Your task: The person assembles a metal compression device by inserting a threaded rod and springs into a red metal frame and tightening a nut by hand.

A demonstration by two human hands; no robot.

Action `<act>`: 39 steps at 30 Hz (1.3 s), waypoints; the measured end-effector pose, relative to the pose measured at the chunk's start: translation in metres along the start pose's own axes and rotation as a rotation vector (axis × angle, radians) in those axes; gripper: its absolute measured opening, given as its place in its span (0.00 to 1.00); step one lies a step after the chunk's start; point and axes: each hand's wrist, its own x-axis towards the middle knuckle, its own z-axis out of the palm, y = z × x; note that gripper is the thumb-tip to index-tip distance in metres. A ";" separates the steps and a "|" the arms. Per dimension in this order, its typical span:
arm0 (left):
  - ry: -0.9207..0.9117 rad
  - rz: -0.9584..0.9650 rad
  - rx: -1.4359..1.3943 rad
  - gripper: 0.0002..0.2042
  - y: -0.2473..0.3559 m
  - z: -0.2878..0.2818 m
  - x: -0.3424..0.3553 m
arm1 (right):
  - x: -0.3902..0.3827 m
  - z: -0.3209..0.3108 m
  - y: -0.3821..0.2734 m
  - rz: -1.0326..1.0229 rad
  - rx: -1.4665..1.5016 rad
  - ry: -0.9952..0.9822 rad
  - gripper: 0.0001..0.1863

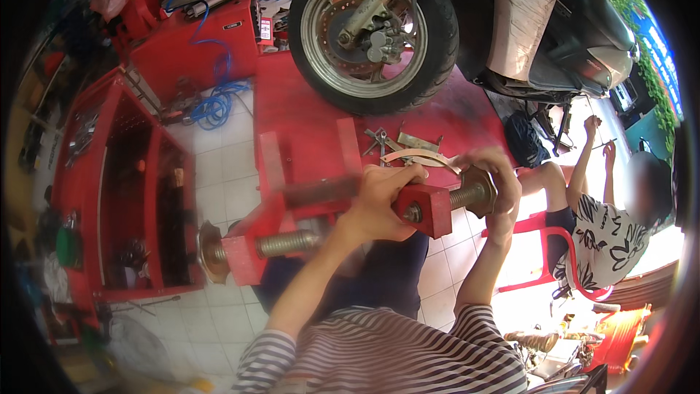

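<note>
In front of me is a red metal clamp frame (250,255) with a threaded screw (288,243) on its left side and another screw (461,197) through the block (430,211) at its right. My left hand (380,203) is wrapped round the frame just beside that right block. Around the large brass-coloured knob (479,191) on the right screw, the fingers of my right hand (504,182) are closed; they are slightly blurred. A matching knob (212,252) sits at the left end, untouched. Just beyond my hands lies a curved tan strip (419,155).
A scooter's front wheel (373,36) stands on the red lift platform (270,95). Metal tools (380,142) lie on it. Left are a red cabinet (131,197) and a coiled blue hose (211,108). Another person (609,230) sits at right on a red chair (539,237).
</note>
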 end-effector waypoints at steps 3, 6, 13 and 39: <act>0.025 0.009 -0.039 0.21 -0.001 0.001 0.005 | 0.004 0.005 0.003 -0.243 0.029 0.036 0.36; 0.006 -0.019 0.003 0.20 -0.001 -0.002 0.001 | 0.001 -0.021 0.014 -0.152 -0.022 -0.202 0.33; 0.036 0.027 0.012 0.20 -0.003 -0.003 0.005 | 0.007 -0.004 0.006 -0.239 0.262 -0.124 0.31; 0.132 0.001 0.054 0.18 -0.022 -0.003 0.009 | -0.002 -0.010 0.011 0.087 -0.197 -0.250 0.60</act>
